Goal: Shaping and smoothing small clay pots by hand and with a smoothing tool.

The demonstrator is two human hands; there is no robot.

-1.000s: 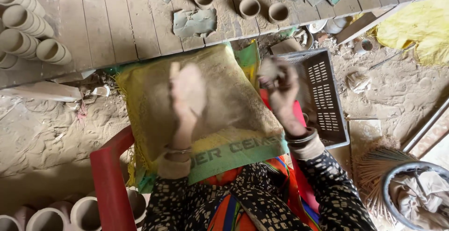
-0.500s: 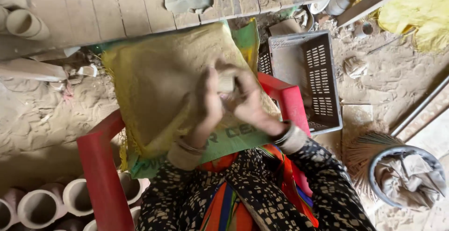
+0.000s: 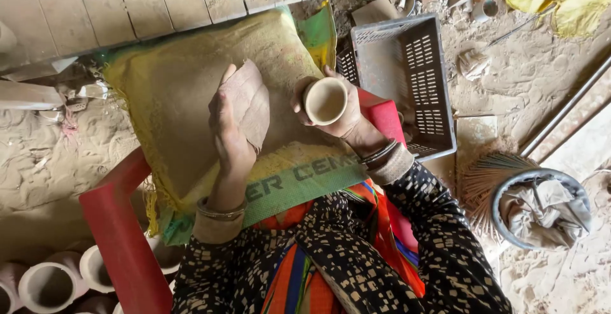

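My right hand is shut around a small round clay cup, held with its mouth facing up over the right side of my lap. My left hand is flat and coated in pale clay, palm turned toward the cup, holding nothing. It hovers just left of the cup, over a dusty yellow-and-green woven sack spread across my knees. Bangles sit on both wrists. I sit in a red plastic chair.
A grey slotted plastic crate lies on the sandy ground to the right. Unfired clay pots stand at the lower left. A metal basin with rags and broom bristles sit at the right; wooden planks lie ahead.
My hands were pressed together around the cup over the sack. They have now parted: the right keeps the cup, mouth up, and the left has drawn away flat.
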